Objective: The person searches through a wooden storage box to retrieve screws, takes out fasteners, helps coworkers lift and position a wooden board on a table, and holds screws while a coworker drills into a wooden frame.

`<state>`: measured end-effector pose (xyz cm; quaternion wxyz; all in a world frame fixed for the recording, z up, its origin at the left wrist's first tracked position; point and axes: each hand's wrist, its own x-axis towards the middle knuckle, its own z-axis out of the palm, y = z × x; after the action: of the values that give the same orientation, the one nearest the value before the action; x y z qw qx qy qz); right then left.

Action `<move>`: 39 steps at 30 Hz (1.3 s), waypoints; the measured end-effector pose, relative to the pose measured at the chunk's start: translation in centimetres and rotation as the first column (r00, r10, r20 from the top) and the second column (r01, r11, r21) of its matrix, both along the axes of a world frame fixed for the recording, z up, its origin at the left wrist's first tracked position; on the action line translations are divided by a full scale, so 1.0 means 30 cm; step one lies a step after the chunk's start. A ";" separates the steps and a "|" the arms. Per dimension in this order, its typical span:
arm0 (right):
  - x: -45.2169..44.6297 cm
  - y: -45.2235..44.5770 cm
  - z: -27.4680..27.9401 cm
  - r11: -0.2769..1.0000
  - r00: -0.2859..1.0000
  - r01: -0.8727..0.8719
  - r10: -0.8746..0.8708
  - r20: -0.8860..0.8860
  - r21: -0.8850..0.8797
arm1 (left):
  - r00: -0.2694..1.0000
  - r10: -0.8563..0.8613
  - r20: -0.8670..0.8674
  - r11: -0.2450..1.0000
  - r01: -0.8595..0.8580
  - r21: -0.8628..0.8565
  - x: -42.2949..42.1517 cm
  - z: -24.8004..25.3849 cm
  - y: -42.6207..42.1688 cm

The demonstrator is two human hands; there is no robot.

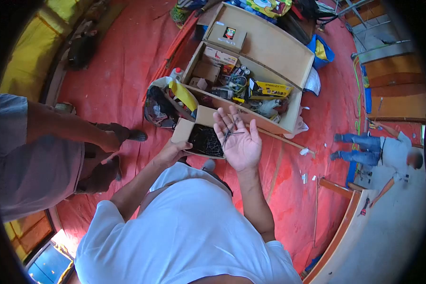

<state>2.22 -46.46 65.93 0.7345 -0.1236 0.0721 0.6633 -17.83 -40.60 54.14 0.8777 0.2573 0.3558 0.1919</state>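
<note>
Several dark fasteners [229, 134] across the open right hand [242, 147], left hand [171, 152] gripping a cardboard box [182, 131] of more fasteners [206, 141], wooden chest [274, 43] on the far side.

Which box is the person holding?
The small open cardboard box in the left hand, with thin dark pieces inside. The yellow STANLEY box lies in the big wooden chest, touched by neither hand.

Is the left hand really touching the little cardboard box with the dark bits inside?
Touching. The head view shows it: the left hand grips the cardboard box at its near left corner, with no gap between them.
</note>
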 end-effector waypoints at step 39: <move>0.586 0.523 -0.762 0.710 0.328 -0.028 0.672 0.664 -0.704 | 0.846 0.498 -0.192 0.853 -0.518 -0.065 0.047 -0.228 0.119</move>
<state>19.81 -30.78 43.07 0.4033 -0.6852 -0.1636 0.5840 -16.40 -37.03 47.29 0.7756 0.1185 0.4942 0.3745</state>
